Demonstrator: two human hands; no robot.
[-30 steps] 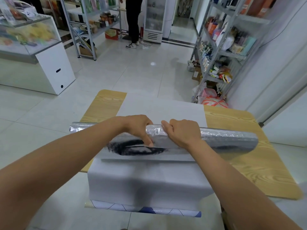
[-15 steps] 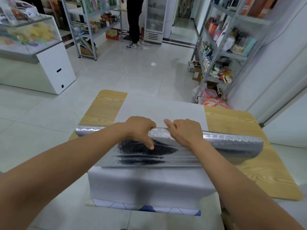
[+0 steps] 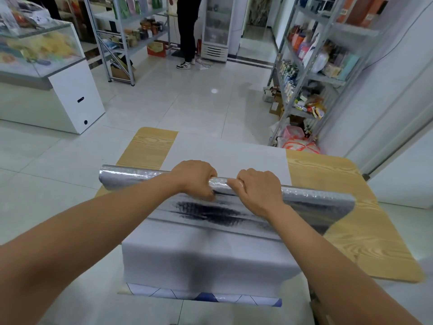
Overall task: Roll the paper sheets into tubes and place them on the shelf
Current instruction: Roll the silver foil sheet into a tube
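Both hands are on it! The left hand and right hand sit side by side over the middle of the tabletop. Each grip is closed, fingers curled over the silver roll.

That roll lies crosswise on the tabletop, its left end at the left edge and its right end just short of the right edge. An unrolled flap trails toward the near edge.

It looks light, thin and crinkly, probably slick, and a hard squeeze would likely crease it. With such a central hold the ends may loosen, so hands spread wider should control it better.

- One silver roll.
- One white sheet, flat on the tabletop beneath it.
- One patterned sheet, peeking out at the tabletop's near edge.

Three sheets, two hands. The metal shelf stands beyond the tabletop's far right corner.
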